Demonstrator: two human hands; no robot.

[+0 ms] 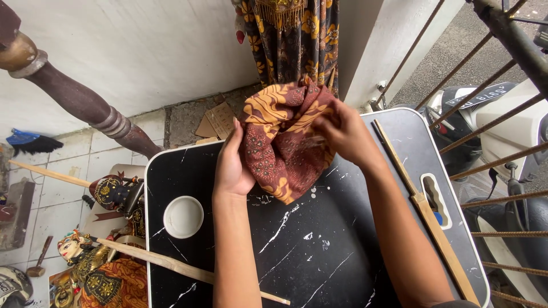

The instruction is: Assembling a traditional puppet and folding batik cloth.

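A bunched piece of brown and orange patterned cloth (282, 137) is held up over the far part of a black marble-look table (319, 251). My left hand (233, 165) cups the cloth's left side from below. My right hand (342, 132) pinches into its right side, fingers buried in the folds. Both forearms reach across the table top.
A white round lid or cup hole (183, 217) sits in the table's left part. A long wooden stick (422, 205) lies along the right edge, another stick (171, 263) crosses the left corner. Decorated puppets (91, 262) lie on the floor left. A scooter (502, 125) stands behind bars right.
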